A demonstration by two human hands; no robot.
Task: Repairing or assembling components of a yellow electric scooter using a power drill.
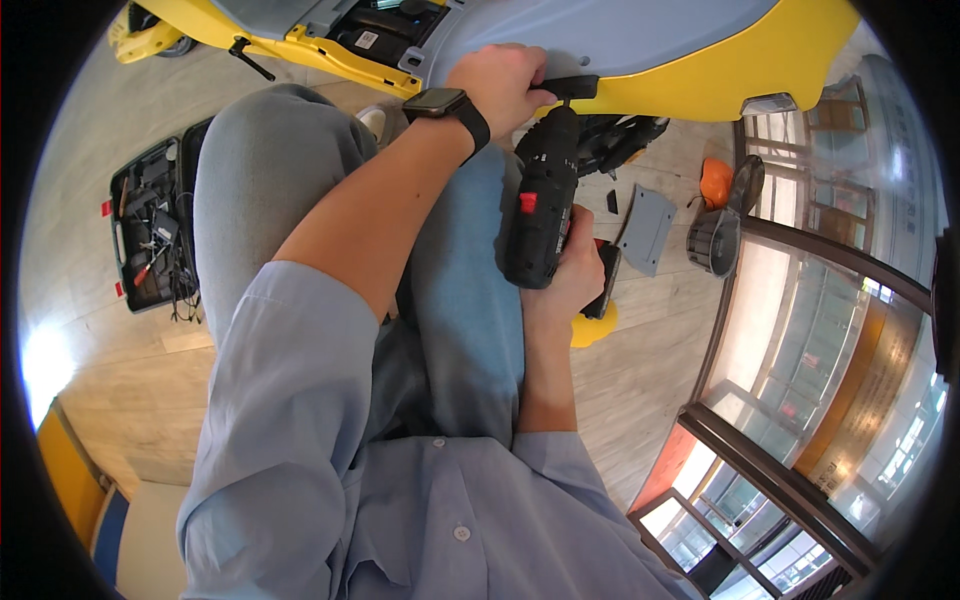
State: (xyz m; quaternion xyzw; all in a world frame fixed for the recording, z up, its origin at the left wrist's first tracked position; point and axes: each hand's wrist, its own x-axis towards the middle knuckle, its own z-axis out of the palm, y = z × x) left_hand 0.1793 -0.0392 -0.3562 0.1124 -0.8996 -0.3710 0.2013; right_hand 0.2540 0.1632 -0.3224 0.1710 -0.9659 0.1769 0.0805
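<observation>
My right hand (575,265) is wrapped round the grip of a black cordless drill (540,210) with a red switch on its body. The drill points away from me, its bit against or just under a small black flat piece (575,88) at the edge of a yellow and grey vehicle body (680,85). With thumb and forefinger, my left hand (503,88) pinches the near end of that black piece. A watch is on my left wrist. Left of that hand, an open compartment (385,35) in the body shows black parts inside.
On the floor at left lies an open tool case (155,225) with tools and cables. To the right are a grey panel (647,230), a grey bin (712,243), an orange object (715,182) and a glazed wall (800,330). A black lever (250,60) juts from the body.
</observation>
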